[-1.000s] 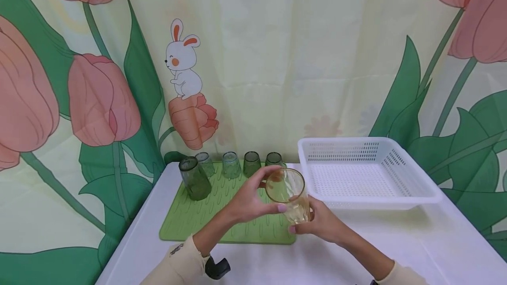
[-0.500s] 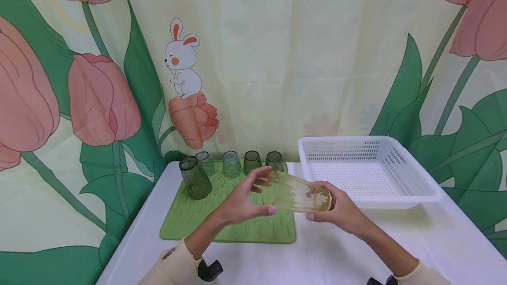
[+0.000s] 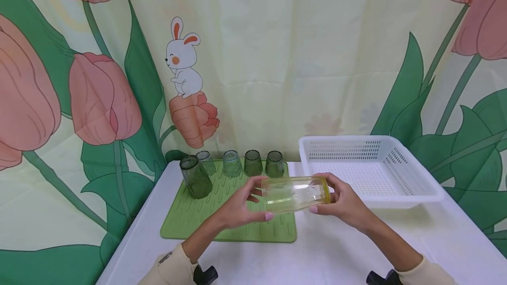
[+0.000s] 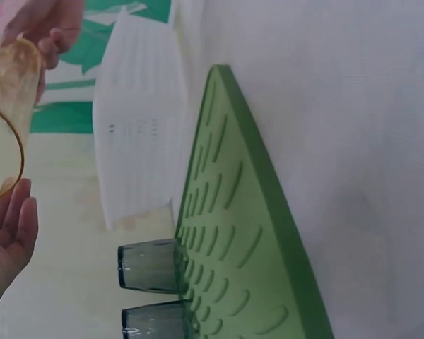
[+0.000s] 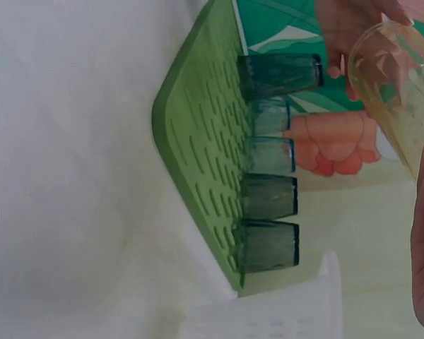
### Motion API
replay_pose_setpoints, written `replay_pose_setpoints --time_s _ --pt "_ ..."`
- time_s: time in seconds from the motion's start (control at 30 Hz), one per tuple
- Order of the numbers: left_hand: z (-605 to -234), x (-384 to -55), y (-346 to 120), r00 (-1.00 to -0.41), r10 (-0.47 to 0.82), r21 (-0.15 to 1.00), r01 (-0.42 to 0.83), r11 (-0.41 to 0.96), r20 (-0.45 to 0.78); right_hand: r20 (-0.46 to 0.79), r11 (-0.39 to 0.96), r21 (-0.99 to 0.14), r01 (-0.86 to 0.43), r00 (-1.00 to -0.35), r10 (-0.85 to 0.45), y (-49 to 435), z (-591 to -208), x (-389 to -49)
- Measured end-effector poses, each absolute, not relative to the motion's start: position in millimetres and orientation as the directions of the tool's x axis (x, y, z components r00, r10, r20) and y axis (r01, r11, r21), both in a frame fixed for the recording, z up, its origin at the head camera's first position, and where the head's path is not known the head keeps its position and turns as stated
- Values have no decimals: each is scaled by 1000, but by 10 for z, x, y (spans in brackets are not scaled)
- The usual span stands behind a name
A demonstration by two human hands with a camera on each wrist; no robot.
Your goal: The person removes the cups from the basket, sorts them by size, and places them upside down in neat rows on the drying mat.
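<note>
A yellow-tinted clear drinking glass (image 3: 295,193) is held on its side above the front right of the green drying mat (image 3: 261,231), mouth to the left. My right hand (image 3: 344,201) grips its base end, thumb below and fingers on top. At the mouth end, my left hand (image 3: 241,208) has its thumb and fingers around the rim. The left wrist view shows the left fingertips (image 4: 22,194) right at the glass rim (image 4: 21,159). Some right-hand fingers are hidden behind the glass.
A tall dark green glass (image 3: 196,177) stands upside down on the mat's left side. Several shorter glasses (image 3: 252,163) line the mat's back edge. A white perforated plastic basket (image 3: 380,199) sits at the right, just behind the right hand. A printed curtain (image 3: 257,56) hangs behind the table.
The glass has turned from mouth toward the camera to lying sideways, mouth left. The right hand has moved right with the base; the left hand has shifted slightly left and down.
</note>
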State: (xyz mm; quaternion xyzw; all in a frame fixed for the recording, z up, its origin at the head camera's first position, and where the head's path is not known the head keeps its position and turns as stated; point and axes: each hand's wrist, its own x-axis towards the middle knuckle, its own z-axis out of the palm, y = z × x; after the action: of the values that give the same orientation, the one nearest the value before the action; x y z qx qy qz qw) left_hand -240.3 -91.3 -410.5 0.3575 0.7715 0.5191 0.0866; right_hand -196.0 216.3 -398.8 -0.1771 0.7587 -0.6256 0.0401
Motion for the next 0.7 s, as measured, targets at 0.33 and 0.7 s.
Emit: replay_pose_setpoints --time_s 0.33,0.7 --pt "-4232 -2380 -1019 -716 675 900 397 179 181 208 37 -969 -245 -887 -411 2098 -3916 -2027" --pt "-4308 -2328 -1208 -757 644 877 379 296 110 168 76 -971 -229 -870 -464 1942 -3832 -2116"
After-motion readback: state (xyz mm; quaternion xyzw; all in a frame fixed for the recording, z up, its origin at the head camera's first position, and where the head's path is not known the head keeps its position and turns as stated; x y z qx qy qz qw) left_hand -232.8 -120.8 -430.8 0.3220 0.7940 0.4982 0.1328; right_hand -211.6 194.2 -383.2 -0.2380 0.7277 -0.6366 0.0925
